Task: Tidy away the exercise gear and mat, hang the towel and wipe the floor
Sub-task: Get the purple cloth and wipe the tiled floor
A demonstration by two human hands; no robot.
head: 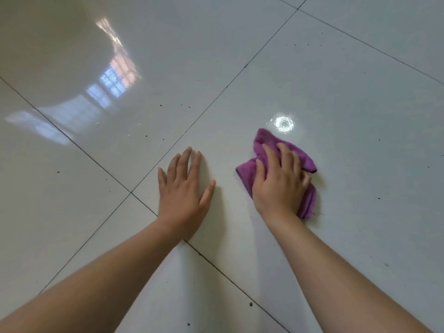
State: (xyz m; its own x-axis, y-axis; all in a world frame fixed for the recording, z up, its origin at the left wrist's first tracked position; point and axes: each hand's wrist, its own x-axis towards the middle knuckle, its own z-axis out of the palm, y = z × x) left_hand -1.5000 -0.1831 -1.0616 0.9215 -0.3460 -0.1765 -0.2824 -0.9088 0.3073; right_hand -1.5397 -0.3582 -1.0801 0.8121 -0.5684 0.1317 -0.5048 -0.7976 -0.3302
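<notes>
Wiping the floor is the step I am on, I think, because no mat, towel or exercise gear shows here. My right hand presses a bunched purple cloth down on the shiny tiles, with my fingers bent over it to hold it. The cloth sits just below a bright spot of light on the tile. My left hand holds nothing. It lies flat on the floor with the fingers straight and a bit apart, near the cloth but not touching it, and I think it props me up. Both arms reach forward and down. Little dark specks dot the tiles around me. Next I should push the cloth across those specks, pressing down so it rubs the tile, and lean on my left hand so I don't slip.
</notes>
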